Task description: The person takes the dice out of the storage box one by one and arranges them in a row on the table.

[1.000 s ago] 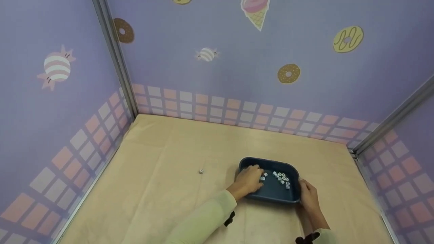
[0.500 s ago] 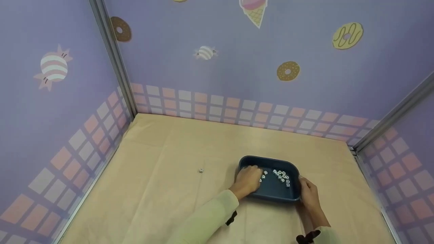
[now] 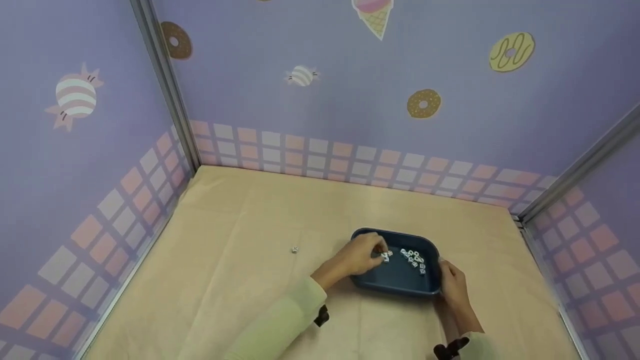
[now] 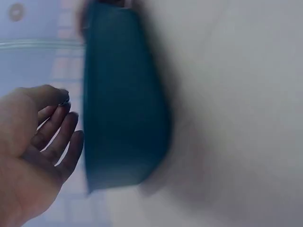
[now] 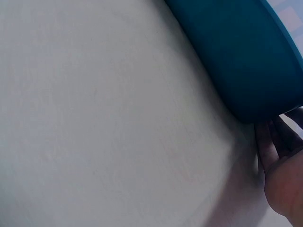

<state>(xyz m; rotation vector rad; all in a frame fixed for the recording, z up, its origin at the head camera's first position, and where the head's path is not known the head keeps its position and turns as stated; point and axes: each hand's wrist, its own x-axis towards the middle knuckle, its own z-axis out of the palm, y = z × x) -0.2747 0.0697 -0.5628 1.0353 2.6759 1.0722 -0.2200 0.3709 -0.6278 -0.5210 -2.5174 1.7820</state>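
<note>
A dark blue rectangular tray (image 3: 395, 290) stands on the cloth-covered table, with several white dice (image 3: 414, 258) in its right half and a few more dice (image 3: 386, 255) near its middle. Over the tray's left side is my left hand (image 3: 357, 254). In the left wrist view its thumb and index finger pinch a small object that looks like a die (image 4: 65, 100), mostly hidden; the other fingers curl loosely. My right hand (image 3: 454, 285) holds the tray by its right end, its thumb side at the rim and its fingers against the outer wall.
One single die (image 3: 294, 249) lies on the beige tablecloth (image 3: 240, 280) left of the tray. Purple printed wall panels (image 3: 320, 110) enclose the table at the back and both sides.
Half a second ago my left hand was down inside the tray among the dice. It has risen and shifted left. The right hand keeps its place at the tray's end.
</note>
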